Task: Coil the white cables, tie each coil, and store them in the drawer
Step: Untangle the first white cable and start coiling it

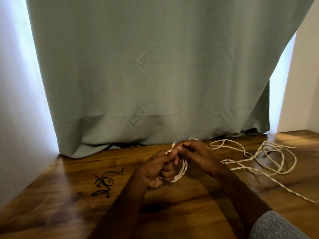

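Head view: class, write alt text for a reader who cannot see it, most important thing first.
Two hands, the left hand and right hand, grip a small coil of white twisted cable above a wooden table. The rest of the cable lies in loose loops to the right; black ties lie to the left, before a grey-green curtain.

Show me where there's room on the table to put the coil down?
Bare wood lies in front of the hands, between the black ties and the trailing white cable. The far left corner by the curtain is free. The right side is crowded with loose cable.
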`<state>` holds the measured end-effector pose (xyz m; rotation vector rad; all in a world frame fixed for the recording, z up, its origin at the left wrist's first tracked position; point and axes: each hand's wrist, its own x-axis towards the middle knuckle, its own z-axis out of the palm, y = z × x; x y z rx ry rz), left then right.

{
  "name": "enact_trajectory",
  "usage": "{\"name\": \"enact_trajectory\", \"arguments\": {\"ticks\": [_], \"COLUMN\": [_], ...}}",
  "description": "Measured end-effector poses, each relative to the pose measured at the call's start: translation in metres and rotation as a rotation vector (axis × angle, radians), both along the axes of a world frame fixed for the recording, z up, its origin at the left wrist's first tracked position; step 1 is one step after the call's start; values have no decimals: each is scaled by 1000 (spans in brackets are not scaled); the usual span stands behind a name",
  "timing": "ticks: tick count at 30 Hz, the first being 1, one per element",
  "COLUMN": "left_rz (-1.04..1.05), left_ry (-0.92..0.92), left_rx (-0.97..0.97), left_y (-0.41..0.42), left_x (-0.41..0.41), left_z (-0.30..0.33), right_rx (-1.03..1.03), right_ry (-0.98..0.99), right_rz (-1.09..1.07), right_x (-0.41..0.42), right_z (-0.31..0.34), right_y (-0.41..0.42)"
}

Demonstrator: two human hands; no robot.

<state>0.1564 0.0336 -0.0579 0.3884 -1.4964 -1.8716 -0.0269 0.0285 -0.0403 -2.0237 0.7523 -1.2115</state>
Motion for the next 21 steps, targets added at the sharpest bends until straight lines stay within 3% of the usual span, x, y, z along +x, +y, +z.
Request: {"name": "enact_trajectory", "arguments": {"ticks": [4,10,17,21], "left_rz": [8,0,-4,-93], "left_ry": [85,127,137,303], "left_rx": [82,222,239,226], "left_y": [-3,-8,-6,-12], "left_x": [-2,0,-2,-1], "left_z": [0,-3,-1,-7], "right_rx": [104,73,20,57], "right_ry": [-89,-174,-195,-162], "right_rz": [8,-101,-171,-175], "right_x": [2,6,8,14], "right_z": [-3,-5,-5,-9], "right_y": [-2,-3,0,2]}}
